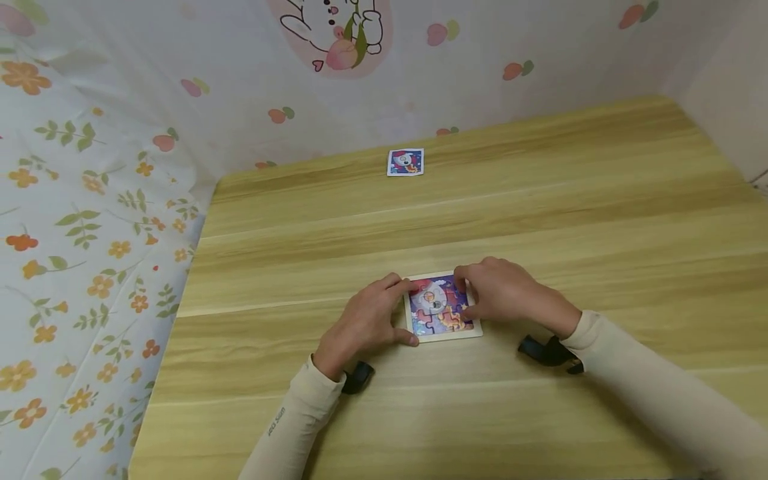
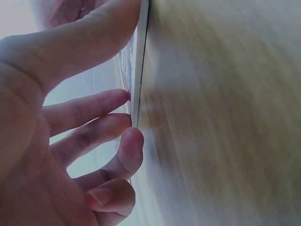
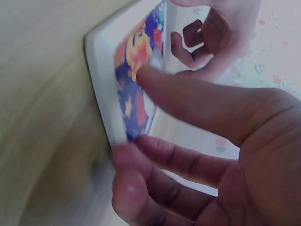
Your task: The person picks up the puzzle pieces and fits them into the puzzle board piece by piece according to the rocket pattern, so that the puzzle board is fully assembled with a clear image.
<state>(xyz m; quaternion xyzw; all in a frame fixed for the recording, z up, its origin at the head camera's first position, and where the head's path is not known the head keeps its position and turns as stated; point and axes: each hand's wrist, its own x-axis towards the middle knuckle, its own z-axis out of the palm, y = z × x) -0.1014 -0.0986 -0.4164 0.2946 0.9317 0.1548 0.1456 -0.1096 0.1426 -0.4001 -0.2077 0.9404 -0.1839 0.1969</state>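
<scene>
A small square jigsaw puzzle (image 1: 437, 306) in a pale frame lies flat on the wooden table, its interlocking pieces showing a purple, red and orange picture. My left hand (image 1: 373, 317) holds the frame's left side, its thumb at the near left corner and its fingertips farther up. On the opposite side, my right hand (image 1: 504, 293) presses on the picture. Its thumb (image 3: 188, 96) touches the orange part, and the index fingertip lies near the far right edge. No loose piece shows between its fingers, though they cover part of the puzzle.
A small printed picture card (image 1: 406, 162) with similar artwork lies near the table's back edge. Dark wrist straps (image 1: 547, 351) show under both cuffs. The wooden table (image 1: 288, 247) meets a patterned cloth (image 1: 240, 87) behind it, and a floral cloth (image 1: 96, 280) hangs at the left.
</scene>
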